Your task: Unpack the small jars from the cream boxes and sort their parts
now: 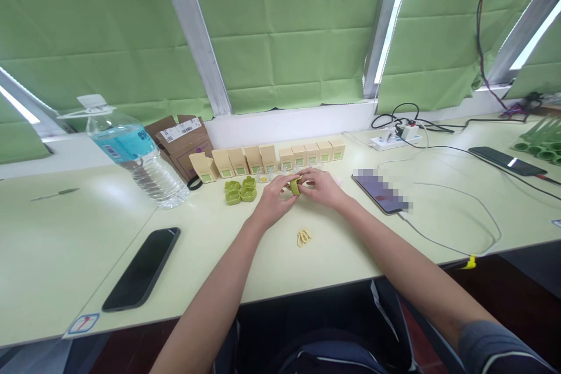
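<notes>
Between my hands a small olive-green ring-like piece (295,187) is held up a little above the table. My left hand (275,200) pinches it from the left, and my right hand (323,188) grips it from the right; its exact kind is unclear. To the left of them sits a cluster of small green dishes (240,191), rounded and hollow. Pale yellow bands (303,238) lie in a small heap on the table in front of my hands. Small clear round items (263,177) stand just behind, partly hidden by my fingers.
Small cream boxes (239,162) line the back, near a brown carton (186,149) and a large water bottle (140,155). One black phone (142,269) lies at left. Another phone (379,191), its cable attached, is at right, below a power strip (394,139).
</notes>
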Demonstrator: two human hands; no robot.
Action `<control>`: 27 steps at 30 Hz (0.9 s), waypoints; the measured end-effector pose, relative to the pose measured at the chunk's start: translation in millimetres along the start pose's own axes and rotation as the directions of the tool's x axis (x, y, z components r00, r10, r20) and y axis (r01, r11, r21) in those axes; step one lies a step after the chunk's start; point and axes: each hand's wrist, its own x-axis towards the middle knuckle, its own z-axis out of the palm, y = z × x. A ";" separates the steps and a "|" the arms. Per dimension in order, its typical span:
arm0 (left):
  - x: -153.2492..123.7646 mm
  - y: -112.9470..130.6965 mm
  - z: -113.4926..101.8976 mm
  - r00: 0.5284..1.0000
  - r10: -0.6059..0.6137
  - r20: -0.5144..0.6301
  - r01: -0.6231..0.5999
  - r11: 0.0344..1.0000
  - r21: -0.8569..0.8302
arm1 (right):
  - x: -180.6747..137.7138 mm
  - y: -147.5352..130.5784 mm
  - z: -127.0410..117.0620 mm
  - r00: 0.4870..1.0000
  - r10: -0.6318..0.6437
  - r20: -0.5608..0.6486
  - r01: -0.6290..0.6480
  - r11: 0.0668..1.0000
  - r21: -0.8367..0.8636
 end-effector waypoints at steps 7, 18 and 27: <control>0.1 -0.6 -0.1 1.000 -0.001 -0.001 0.001 1.000 -0.001 | 0.4 2.6 3.7 1.000 0.029 -0.007 -0.028 0.999 0.037; 0.2 -1.6 0.4 1.000 -0.009 0.006 0.009 1.000 -0.004 | -0.1 -0.6 3.6 0.997 0.078 0.000 -0.077 0.993 0.090; 1.4 1.8 1.4 1.000 -0.017 0.020 0.017 1.000 0.000 | -0.6 -3.2 1.2 0.999 0.050 0.019 -0.052 0.993 0.109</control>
